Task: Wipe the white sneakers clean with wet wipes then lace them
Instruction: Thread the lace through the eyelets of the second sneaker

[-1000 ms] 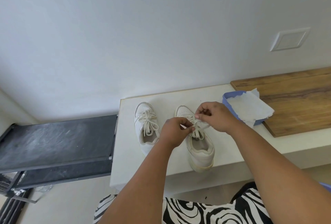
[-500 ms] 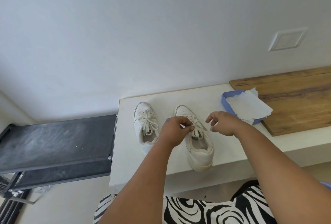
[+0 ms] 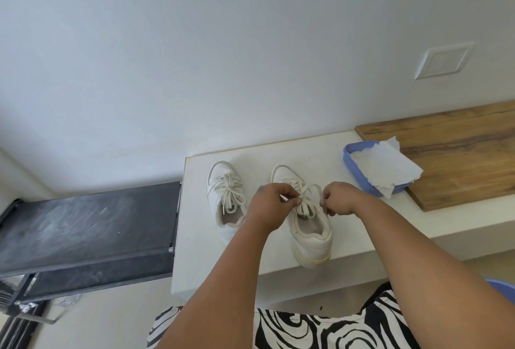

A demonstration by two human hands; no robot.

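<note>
The lace [image 3: 304, 203] is pinched in both hands, left hand [image 3: 271, 203] and right hand [image 3: 338, 201] pulled apart, probably so the bow is cinched. The right sneaker [image 3: 309, 226] is parked at the counter [image 3: 362, 226] front edge; the left sneaker [image 3: 225, 201], already tied, is set beside it.

The left hand [image 3: 267, 205] is covering the heel side of the left sneaker [image 3: 226, 203], and both hands are hiding part of the lace [image 3: 305, 203] on the right sneaker [image 3: 309, 234], so the knot's state is not resolving. The right hand [image 3: 338, 199] is closing over a lace end hidden within it. The wooden board [image 3: 457, 153] is running off the right edge.
</note>
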